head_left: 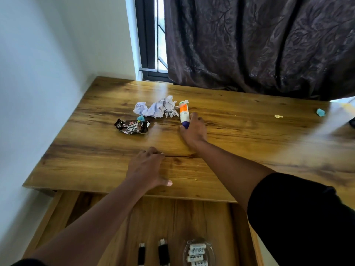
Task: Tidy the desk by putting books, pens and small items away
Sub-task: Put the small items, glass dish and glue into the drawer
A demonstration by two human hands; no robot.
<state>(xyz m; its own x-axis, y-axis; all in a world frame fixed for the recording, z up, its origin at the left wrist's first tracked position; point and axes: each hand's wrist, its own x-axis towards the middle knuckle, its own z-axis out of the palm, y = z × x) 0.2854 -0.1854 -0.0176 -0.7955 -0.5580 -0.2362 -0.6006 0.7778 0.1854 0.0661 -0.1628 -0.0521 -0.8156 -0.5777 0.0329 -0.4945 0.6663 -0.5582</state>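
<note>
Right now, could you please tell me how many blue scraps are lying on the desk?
2: one blue scrap beside the snack wrapper, another near the desk's far right edge. Others may be hidden.

A: Setting?

B: Home, looks like a bedroom or study corner. Wooden desk (99, 166) pushed against a plain white wall (38, 73) on the left, barred window (153, 45) at top centre.

A: Anything else domestic?

B: Dark patterned curtain (259, 45) upper right, open drawer (172, 217) at bottom, snack wrapper (132, 127) on the desk.
</note>
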